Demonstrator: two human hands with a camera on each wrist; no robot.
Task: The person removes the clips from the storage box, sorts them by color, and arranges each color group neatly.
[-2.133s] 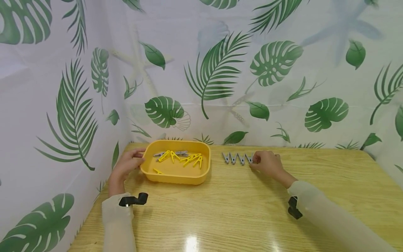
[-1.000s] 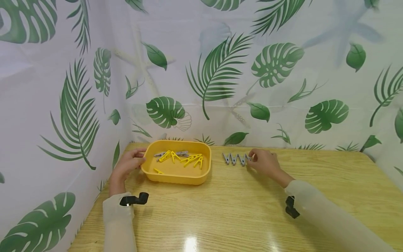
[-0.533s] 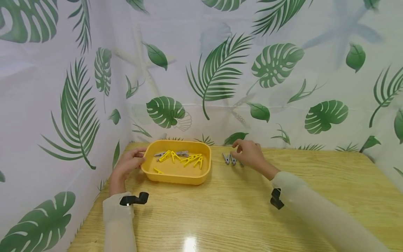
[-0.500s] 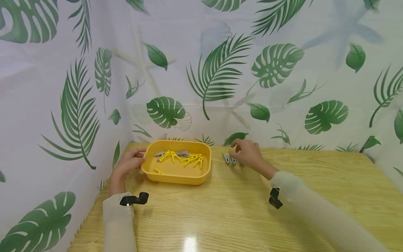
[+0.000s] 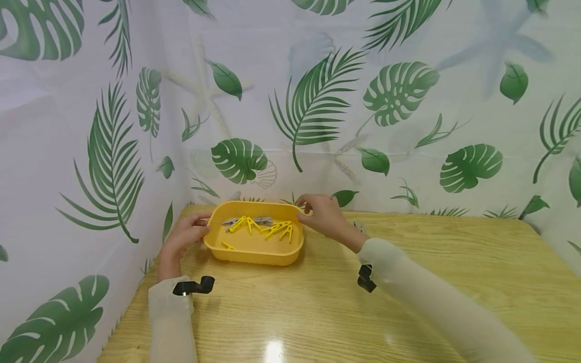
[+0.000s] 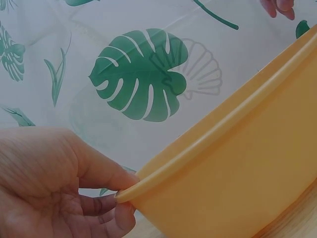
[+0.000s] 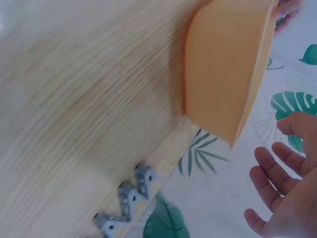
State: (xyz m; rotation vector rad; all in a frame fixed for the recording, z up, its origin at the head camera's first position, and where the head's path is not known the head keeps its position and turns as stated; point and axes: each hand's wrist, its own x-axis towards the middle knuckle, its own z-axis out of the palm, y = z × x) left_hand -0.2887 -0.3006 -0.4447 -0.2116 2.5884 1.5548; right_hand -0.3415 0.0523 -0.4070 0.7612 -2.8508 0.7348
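Note:
My left hand [image 5: 181,241] pinches the left rim of a yellow plastic bin [image 5: 254,258]; in the left wrist view the thumb lies on the rim [image 6: 183,161] with fingers beneath it. Inside the bin are several yellow clothespins [image 5: 274,229] and a few grey clothespins [image 5: 263,220]. My right hand [image 5: 329,217] hovers by the bin's right rim, its fingers [image 7: 270,173] loosely spread and holding nothing. Grey clothespins [image 7: 128,196] stand in a zigzag row on the table right of the bin, mostly hidden behind my right hand in the head view.
The light wood table [image 5: 317,302] meets a leaf-printed cloth [image 5: 399,166] at the back and on the left. Both wrists carry a black camera mount, such as the right one [image 5: 365,278].
My right hand has left the row of grey clothespins and moved left to the bin's right rim. The left hand and the bin have stayed in place.

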